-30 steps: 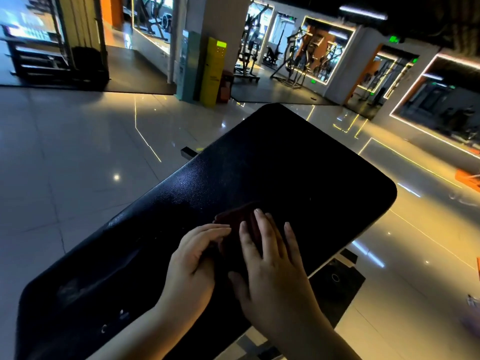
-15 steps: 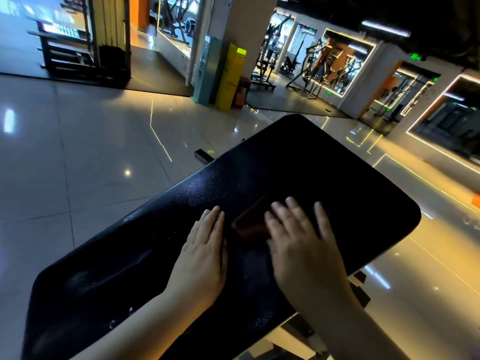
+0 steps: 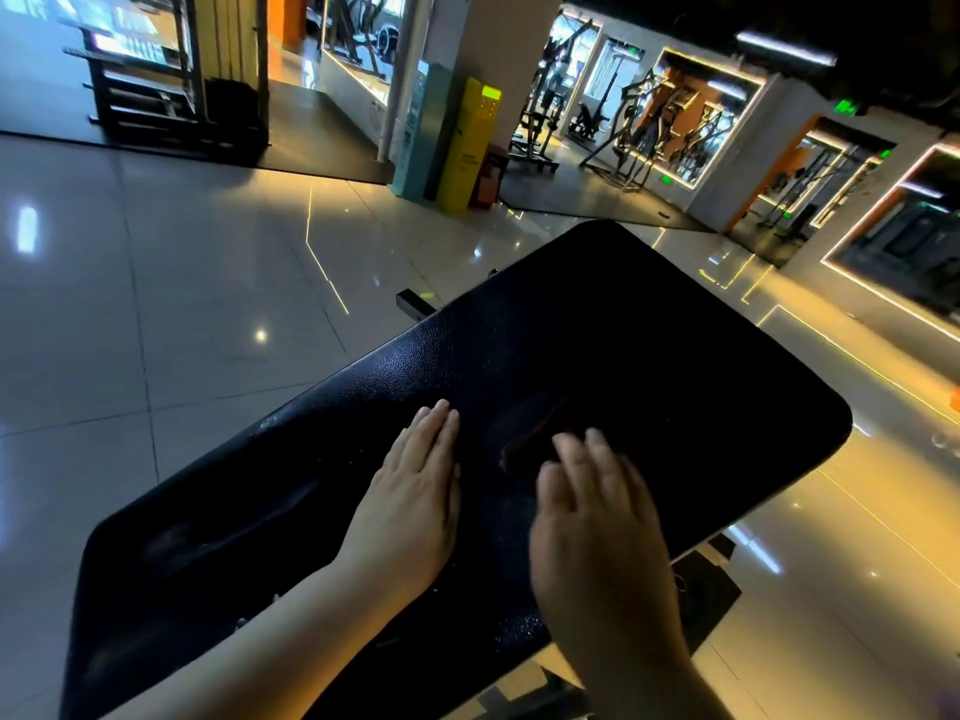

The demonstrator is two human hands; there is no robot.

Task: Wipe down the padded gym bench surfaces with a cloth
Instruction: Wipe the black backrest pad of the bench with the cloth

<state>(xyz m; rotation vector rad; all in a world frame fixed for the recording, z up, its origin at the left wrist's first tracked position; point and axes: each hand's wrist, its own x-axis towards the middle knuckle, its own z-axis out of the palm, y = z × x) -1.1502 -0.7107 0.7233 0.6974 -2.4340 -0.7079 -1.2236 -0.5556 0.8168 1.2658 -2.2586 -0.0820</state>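
Note:
The black padded bench pad (image 3: 649, 345) slants across the view from lower left to upper right. A dark reddish cloth (image 3: 530, 439) lies on its middle, hard to make out against the pad. My right hand (image 3: 597, 517) is blurred, with straight fingers over the near part of the cloth, covering it. My left hand (image 3: 415, 491) lies flat on the pad just left of the cloth, fingers straight and together, apart from the cloth.
Glossy tiled floor (image 3: 182, 304) surrounds the bench. The bench's dark base (image 3: 711, 589) shows below the pad's right edge. A yellow kiosk (image 3: 467, 148) and a pillar stand beyond, with weight machines (image 3: 634, 132) and a rack (image 3: 156, 80) further back.
My left hand has come off the cloth and now lies flat on the pad to its left. My right hand has stayed on the cloth while the view has tilted upward.

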